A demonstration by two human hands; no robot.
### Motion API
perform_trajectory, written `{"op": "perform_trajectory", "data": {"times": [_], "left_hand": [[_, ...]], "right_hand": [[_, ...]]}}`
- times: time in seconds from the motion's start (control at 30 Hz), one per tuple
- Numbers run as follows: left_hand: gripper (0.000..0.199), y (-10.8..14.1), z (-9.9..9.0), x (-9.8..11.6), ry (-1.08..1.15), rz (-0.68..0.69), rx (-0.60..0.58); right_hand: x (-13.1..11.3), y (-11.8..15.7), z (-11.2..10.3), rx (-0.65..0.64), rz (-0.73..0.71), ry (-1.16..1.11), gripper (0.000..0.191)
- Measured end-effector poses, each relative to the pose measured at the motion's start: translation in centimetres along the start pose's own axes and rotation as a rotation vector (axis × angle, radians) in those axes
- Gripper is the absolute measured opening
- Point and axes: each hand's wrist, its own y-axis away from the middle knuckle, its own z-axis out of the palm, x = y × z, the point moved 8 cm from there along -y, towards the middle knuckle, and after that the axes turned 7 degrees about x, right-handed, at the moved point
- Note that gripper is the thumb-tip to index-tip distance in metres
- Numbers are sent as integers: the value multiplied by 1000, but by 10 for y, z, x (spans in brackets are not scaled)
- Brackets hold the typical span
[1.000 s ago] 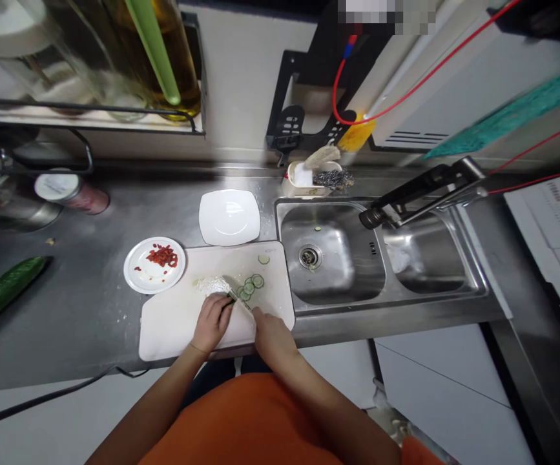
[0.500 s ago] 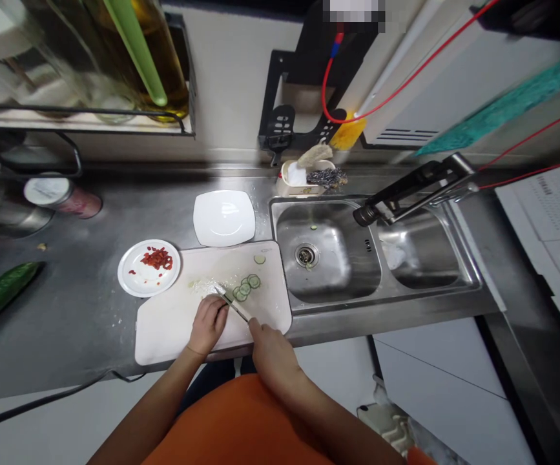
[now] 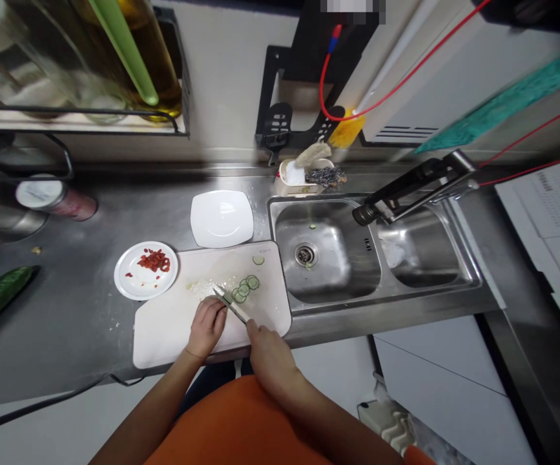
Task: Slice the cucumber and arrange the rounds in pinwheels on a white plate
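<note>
My right hand (image 3: 270, 352) is wrapped around the handle of a knife (image 3: 231, 306), whose blade slants up and left over the white cutting board (image 3: 168, 332). Against the blade's left side, my left hand (image 3: 208, 323) is closed with curled fingers on the board. Whatever lies under those fingers is hidden. Several thin cucumber slices (image 3: 245, 289) overlap just right of the knife. A single slice (image 3: 258, 260) sits apart near the board's upper right corner. Wet bits are scattered beyond the blade tip.
A round plate (image 3: 127, 284) of chopped red pieces overlaps the board's left corner. Behind the board stands a square white plate (image 3: 222, 219). A whole cucumber (image 3: 1, 300) lies far left. On the right is a double sink (image 3: 328, 294) with a black faucet (image 3: 396, 190).
The knife blade has tilted slightly and shifted a little left along my left fingers. Both hands keep nearly the same place; the whole view has moved slightly.
</note>
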Motion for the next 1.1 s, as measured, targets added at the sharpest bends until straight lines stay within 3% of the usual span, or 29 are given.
{"op": "perform_trajectory", "data": {"times": [1.1], "left_hand": [[13,2,2,-6,13,-43,-18]], "right_hand": [[-7,-10,-6,-24,-35,-13,38]]}}
